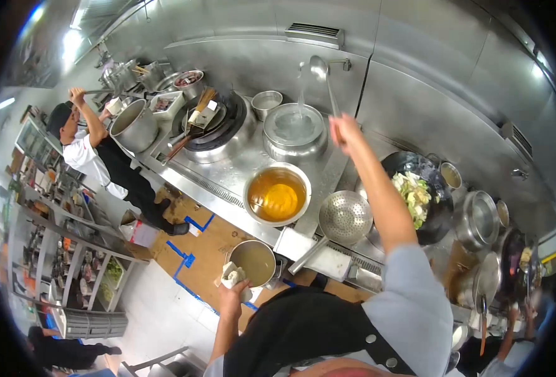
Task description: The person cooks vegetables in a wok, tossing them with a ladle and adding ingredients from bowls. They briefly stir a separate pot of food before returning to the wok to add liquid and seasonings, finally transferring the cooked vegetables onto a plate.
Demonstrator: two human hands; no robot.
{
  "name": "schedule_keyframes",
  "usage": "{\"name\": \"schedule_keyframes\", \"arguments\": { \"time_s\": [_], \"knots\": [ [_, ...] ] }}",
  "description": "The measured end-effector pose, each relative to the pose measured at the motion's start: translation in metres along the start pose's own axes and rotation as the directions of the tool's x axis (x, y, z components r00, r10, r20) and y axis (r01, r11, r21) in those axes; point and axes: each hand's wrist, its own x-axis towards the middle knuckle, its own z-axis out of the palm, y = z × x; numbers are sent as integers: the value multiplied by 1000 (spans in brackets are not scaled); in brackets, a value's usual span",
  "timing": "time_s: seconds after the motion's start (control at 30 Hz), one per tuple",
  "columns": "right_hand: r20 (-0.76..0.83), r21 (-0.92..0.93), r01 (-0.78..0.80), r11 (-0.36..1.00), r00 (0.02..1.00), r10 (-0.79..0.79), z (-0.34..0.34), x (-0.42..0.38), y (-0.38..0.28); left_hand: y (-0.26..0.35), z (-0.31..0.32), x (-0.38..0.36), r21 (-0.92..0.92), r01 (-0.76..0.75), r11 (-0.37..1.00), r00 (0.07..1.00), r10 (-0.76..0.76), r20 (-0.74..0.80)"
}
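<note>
My right hand [347, 133] is raised over the stove and closed around the handle of a metal ladle [319, 68]. The ladle's bowl is up near the wall tap [346, 65]. Beside it, a stream of water [301, 94] falls into a water-filled pot [295, 149]. Low on the left, my left hand [231, 296] grips a folded whitish cloth [232, 274] against the rim of a pot of cloudy liquid [254, 261]. Beneath my right arm, a black wok [438, 229] holds chopped cabbage [413, 196]. A perforated skimmer [345, 217] rests left of that arm.
Amber oil fills a metal bowl [251, 206] at the counter's front. Stacked woks [234, 119] and a brush [202, 103] sit farther left, where a co-worker [96, 151] handles a large pot [134, 127]. Metal bowls [479, 220] and another person's hands [521, 314] are at right.
</note>
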Motion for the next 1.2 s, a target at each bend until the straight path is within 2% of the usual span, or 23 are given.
{"name": "schedule_keyframes", "arguments": {
  "time_s": [0.07, 0.13, 0.17, 0.2, 0.23, 0.3, 0.4, 0.47, 0.5, 0.53, 0.6, 0.63, 0.67, 0.73, 0.83, 0.93, 0.97, 1.0, 1.03, 1.07, 1.1, 1.17, 1.2],
  "knots": [
    [-269, 68, 189, 980, 949, -165, 23, 107, 13, 7, 20, -20, -105, -17, 994, 996, 7, -91],
    [-246, 211, 107, 972, 968, -53, 101, 63, 40, 18, 24, -18, -172, -38, 984, 994, 20, -105],
    [-199, 225, 169, 959, 972, -125, 119, 29, 66, 9, 17, -19, -285, -21, 958, 998, 3, -66],
    [-176, 322, 30, 946, 984, 29, 134, -7, 96, 0, 7, -14, -392, 1, 920, 1000, -10, -22],
    [-94, 377, -34, 926, 993, 75, 140, -37, 134, -3, 0, -5, -345, 44, 937, 998, -54, -20],
    [45, 132, -124, 983, 992, 119, 120, -119, 183, -10, -20, 7, -221, 157, 963, 987, -162, -2],
    [231, 5, -233, 972, 946, 226, 89, -238, 184, -4, -15, 43, -345, 236, 908, 953, -286, -101],
    [332, 31, -193, 981, 927, 172, 73, -304, 207, 2, 6, 70, -260, 183, 948, 983, -184, 21],
    [386, 132, -299, 945, 894, 229, 68, -334, 208, 6, 8, 85, -215, 219, 952, 940, -146, 307],
    [450, 232, -386, 893, 856, 253, 67, -365, 198, 11, 18, 97, -185, 254, 949, 815, -107, 570],
    [510, 256, -472, 844, 807, 297, 75, -422, 170, 35, 77, 78, -146, 108, 983, 807, -1, 591],
    [552, 276, -496, 824, 783, 286, 80, -443, 175, 50, 105, 57, -117, 180, 977, 807, -79, 585],
    [518, 281, -455, 845, 813, 266, 85, -459, 178, 60, 127, 34, -88, 243, 966, 805, -150, 574],
    [432, 288, -371, 883, 873, 226, 92, -491, 179, 41, 148, 30, -162, 225, 961, 737, -59, 674],
    [284, 406, -248, 879, 949, 137, 102, -554, 175, 45, 189, 6, -42, 176, 983, 657, -86, 749],
    [-115, 213, -250, 944, 954, 278, 90, -649, 188, 57, 206, -9, 131, 77, 988, 588, -152, 794],
    [-295, 20, -205, 978, 934, 202, 70, -679, 242, 62, 203, -24, 164, 22, 986, 607, -143, 782],
    [-463, 134, -327, 936, 814, 350, 54, -729, 282, 61, 195, -35, 198, -34, 980, 627, -133, 767],
    [-608, 175, -228, 958, 740, 287, 32, -780, 358, 55, 180, -27, 242, -23, 970, 547, -191, 815],
    [-706, 194, -332, 923, 606, 367, 20, -849, 359, 46, 173, -25, 284, -16, 959, 464, -244, 852],
    [-752, 282, -518, 808, 404, 522, 1, -918, 386, 35, 167, -57, 273, -16, 962, 638, -200, 743],
    [-843, 491, -383, 782, 17, 538, -18, -1049, 403, 8, 144, -60, 433, -39, 900, 473, -365, 802],
    [-846, 532, -316, 785, -226, 482, -38, -1108, 413, -11, 139, -77, 488, -16, 873, 395, -443, 805]
  ]
}}
